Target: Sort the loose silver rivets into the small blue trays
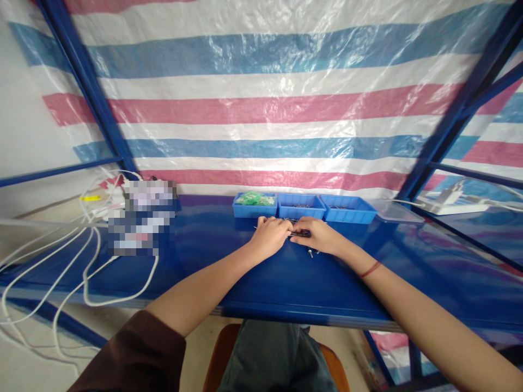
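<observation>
My left hand (271, 235) rests on the blue tabletop with its fingers bent and close together; what they hold, if anything, is hidden. Beside it, my right hand (318, 235) curls its thumb and fingers around a few small dark metal pieces (301, 233). The fingertips of both hands meet or nearly meet over a small heap, mostly covered. Close to the right hand lie loose small metal pieces (310, 253) that look like screws. Just behind the hands stand a middle blue bin (301, 211) and a right blue bin (351, 216), with small metal pieces inside both.
A left blue bin (255, 210) contains a green-and-clear plastic bag (254, 198). White cables (122, 300) loop over the table's left side, near blurred-out items (141, 228). A clear plastic lid (398, 211) and a white power strip (453, 200) sit at the right. Blue posts frame a striped sheet.
</observation>
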Available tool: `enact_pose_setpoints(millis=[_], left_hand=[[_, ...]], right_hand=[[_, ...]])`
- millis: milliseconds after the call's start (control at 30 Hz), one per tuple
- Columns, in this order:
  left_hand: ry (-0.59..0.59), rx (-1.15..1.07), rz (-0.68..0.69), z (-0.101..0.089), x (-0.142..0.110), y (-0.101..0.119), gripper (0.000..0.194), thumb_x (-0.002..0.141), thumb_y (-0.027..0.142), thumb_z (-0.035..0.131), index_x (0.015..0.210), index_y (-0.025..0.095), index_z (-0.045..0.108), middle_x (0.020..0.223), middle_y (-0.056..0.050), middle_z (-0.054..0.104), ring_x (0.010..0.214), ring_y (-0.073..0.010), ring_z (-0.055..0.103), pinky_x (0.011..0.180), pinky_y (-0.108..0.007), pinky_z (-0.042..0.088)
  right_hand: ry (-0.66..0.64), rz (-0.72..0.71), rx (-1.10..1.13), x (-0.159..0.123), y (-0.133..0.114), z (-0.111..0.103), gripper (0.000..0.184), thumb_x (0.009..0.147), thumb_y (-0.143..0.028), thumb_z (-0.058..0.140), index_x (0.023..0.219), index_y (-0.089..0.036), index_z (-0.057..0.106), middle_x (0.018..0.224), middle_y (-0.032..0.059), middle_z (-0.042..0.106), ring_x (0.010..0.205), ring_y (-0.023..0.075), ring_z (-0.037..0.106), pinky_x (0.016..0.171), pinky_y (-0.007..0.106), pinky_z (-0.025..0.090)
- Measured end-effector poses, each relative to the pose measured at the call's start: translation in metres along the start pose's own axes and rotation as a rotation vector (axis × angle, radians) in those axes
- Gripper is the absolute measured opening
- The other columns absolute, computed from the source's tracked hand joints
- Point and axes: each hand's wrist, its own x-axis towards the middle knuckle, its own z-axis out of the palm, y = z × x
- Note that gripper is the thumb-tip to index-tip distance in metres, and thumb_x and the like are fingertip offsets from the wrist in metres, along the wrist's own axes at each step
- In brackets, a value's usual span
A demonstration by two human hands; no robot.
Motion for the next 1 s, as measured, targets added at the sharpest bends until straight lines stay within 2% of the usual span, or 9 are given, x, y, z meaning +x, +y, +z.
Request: enact_pose_setpoints(millis=[200,400,500,600,833,1000], left_hand=[[0.002,-0.106,0.014,-0.003,0.001,-0.001,0.014,0.085,0.019,0.044,0.097,0.019,0.051,0.099,-0.003,0.060,0.091,-0.0164,0.056,0.078,-0.029,0.041],[-0.033,0.064,-0.099,-0.007,-0.001,0.000,0.020,0.086,0.034,0.047,0.096,0.019,0.056,0.101,-0.007,0.057,0.097,-0.0243,0.052,0.080,-0.038,0.040],[-0.070,0.102,-0.079,-0.009,-0.002,-0.001,0.025,0.088,0.035,0.042,0.091,0.019,0.060,0.100,-0.007,0.058,0.094,-0.0240,0.053,0.076,-0.037,0.040],[-0.071,0.125,-0.038,-0.009,-0.002,-0.003,0.026,0.090,0.034,0.040,0.090,0.019,0.061,0.098,-0.007,0.059,0.091,-0.0237,0.053,0.073,-0.035,0.040],[-0.069,0.076,-0.023,-0.009,-0.002,-0.003,0.025,0.089,0.037,0.042,0.090,0.021,0.060,0.099,-0.005,0.059,0.094,-0.0228,0.051,0.076,-0.036,0.038],[-0.095,0.009,-0.054,-0.009,-0.002,-0.003,0.024,0.086,0.039,0.046,0.088,0.022,0.062,0.100,-0.004,0.058,0.096,-0.0226,0.050,0.078,-0.037,0.038]], right_hand=[[0.055,-0.034,-0.067,0.004,0.002,0.009,0.016,0.083,-0.022,0.052,0.081,-0.018,0.067,0.080,0.0066,0.062,0.077,0.0177,0.056,0.073,0.030,0.042],[0.062,-0.076,-0.125,0.002,-0.002,0.008,0.014,0.081,-0.019,0.053,0.088,-0.018,0.065,0.088,0.0079,0.060,0.085,0.0193,0.056,0.079,0.033,0.043],[0.039,-0.094,-0.139,0.001,-0.003,0.008,0.018,0.081,-0.021,0.054,0.096,-0.019,0.064,0.092,0.0083,0.060,0.088,0.0200,0.056,0.081,0.034,0.042],[0.025,-0.102,-0.134,0.002,-0.004,0.009,0.017,0.083,-0.022,0.052,0.093,-0.019,0.065,0.090,0.0083,0.060,0.087,0.0198,0.056,0.081,0.034,0.042],[0.053,-0.080,-0.103,0.004,-0.005,0.012,0.010,0.078,-0.014,0.053,0.083,-0.016,0.061,0.083,0.0073,0.059,0.080,0.0191,0.055,0.077,0.033,0.042],[0.045,-0.067,-0.122,0.004,-0.006,0.014,0.011,0.078,-0.013,0.051,0.084,-0.016,0.059,0.085,0.0072,0.057,0.081,0.0185,0.053,0.077,0.032,0.042]])
